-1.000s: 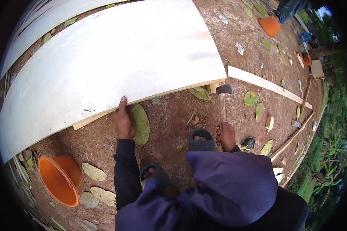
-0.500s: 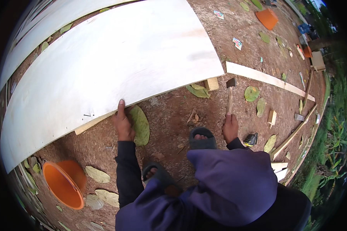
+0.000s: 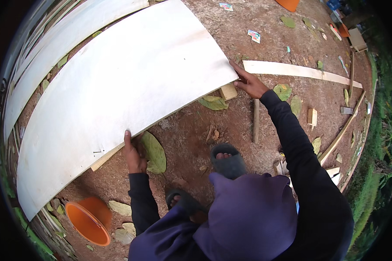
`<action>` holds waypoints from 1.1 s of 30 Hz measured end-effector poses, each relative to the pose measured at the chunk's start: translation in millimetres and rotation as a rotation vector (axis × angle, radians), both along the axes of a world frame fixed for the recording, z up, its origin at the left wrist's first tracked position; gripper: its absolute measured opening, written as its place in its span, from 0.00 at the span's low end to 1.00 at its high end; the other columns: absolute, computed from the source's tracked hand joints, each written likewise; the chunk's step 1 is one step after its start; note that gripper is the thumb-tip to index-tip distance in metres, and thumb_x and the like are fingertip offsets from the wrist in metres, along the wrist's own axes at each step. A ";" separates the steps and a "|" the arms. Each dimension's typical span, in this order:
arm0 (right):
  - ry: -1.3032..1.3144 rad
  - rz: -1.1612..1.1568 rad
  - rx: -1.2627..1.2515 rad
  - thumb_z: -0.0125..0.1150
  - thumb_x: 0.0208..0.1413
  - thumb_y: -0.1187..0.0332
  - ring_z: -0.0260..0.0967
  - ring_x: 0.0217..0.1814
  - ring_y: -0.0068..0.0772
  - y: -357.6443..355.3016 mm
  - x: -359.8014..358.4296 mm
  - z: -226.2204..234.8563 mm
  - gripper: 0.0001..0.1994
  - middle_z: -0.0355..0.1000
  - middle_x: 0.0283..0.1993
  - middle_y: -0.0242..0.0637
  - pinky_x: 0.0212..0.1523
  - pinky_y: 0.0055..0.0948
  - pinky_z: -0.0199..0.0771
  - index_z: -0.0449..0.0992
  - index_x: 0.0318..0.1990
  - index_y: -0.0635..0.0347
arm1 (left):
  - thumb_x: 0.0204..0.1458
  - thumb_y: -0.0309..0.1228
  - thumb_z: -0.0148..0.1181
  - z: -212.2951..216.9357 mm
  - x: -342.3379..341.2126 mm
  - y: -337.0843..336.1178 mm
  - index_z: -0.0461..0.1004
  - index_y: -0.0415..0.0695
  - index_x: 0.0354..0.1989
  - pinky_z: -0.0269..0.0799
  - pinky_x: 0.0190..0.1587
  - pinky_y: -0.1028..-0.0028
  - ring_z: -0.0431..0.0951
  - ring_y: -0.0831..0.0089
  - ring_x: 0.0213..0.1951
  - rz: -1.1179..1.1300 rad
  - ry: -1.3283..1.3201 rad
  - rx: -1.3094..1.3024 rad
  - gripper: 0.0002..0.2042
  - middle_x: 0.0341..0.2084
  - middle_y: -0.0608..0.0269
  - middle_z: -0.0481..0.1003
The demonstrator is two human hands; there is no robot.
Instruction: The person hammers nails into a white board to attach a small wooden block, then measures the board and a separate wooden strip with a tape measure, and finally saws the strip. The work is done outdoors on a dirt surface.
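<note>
A large white plywood board [image 3: 130, 78] lies in front of me, with a couple of nails [image 3: 99, 151] showing on its surface near the close edge. Along that edge my left hand [image 3: 135, 156] is closed on the board, thumb on top and fingers beneath. At the right end, my right hand [image 3: 251, 84] grips the board's corner. Under the board a wooden strip [image 3: 106, 158] and a wood block [image 3: 228, 92] stick out. A hammer lies on the ground below my right wrist; its wooden handle [image 3: 255, 124] shows, while its head is hidden.
An orange bucket [image 3: 91, 219] lies tipped at the lower left. Another white board [image 3: 65, 52] is beyond the first. A pale plank [image 3: 296, 69], a small wood block [image 3: 312, 117] and long sticks [image 3: 342, 128] lie to the right. Large leaves [image 3: 153, 152] are scattered about.
My right hand has let go of the hammer, which now lies on the ground, and has reached forward to the board's right corner. The left hand stays on the near edge.
</note>
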State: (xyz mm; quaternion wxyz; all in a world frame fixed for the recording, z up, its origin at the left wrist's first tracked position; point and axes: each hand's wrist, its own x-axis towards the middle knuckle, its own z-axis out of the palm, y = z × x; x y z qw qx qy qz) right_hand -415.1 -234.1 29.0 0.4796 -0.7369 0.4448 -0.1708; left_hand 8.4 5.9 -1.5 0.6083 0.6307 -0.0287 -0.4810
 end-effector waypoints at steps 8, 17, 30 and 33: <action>-0.070 0.130 0.093 0.64 0.63 0.71 0.64 0.75 0.38 -27.3 -17.7 -2.5 0.28 0.66 0.74 0.40 0.76 0.38 0.61 0.69 0.71 0.45 | 0.61 0.59 0.60 3.8 11.4 7.4 0.68 0.52 0.61 0.50 0.19 0.80 0.53 0.84 0.14 -0.082 0.065 0.107 0.29 0.47 0.54 0.81; -0.133 0.073 0.174 0.70 0.59 0.73 0.65 0.74 0.36 -33.0 -16.8 -3.5 0.25 0.73 0.67 0.41 0.74 0.36 0.63 0.77 0.65 0.50 | 0.61 0.61 0.59 19.6 6.4 4.1 0.67 0.52 0.60 0.50 0.19 0.79 0.54 0.84 0.15 -0.121 0.064 0.104 0.29 0.50 0.53 0.80; -0.242 0.019 0.101 0.67 0.60 0.73 0.69 0.70 0.36 -16.3 -16.8 -10.3 0.28 0.72 0.69 0.42 0.72 0.34 0.66 0.73 0.69 0.50 | 0.65 0.61 0.52 23.1 3.2 3.7 0.68 0.50 0.62 0.51 0.20 0.82 0.53 0.85 0.16 -0.111 0.041 0.147 0.30 0.58 0.56 0.77; -0.186 0.000 0.081 0.67 0.62 0.70 0.69 0.70 0.36 -12.8 -15.7 -3.8 0.25 0.73 0.68 0.44 0.71 0.34 0.67 0.74 0.67 0.53 | 0.65 0.61 0.52 23.5 3.7 3.6 0.68 0.49 0.61 0.51 0.20 0.82 0.53 0.84 0.16 -0.142 0.051 0.122 0.30 0.59 0.55 0.77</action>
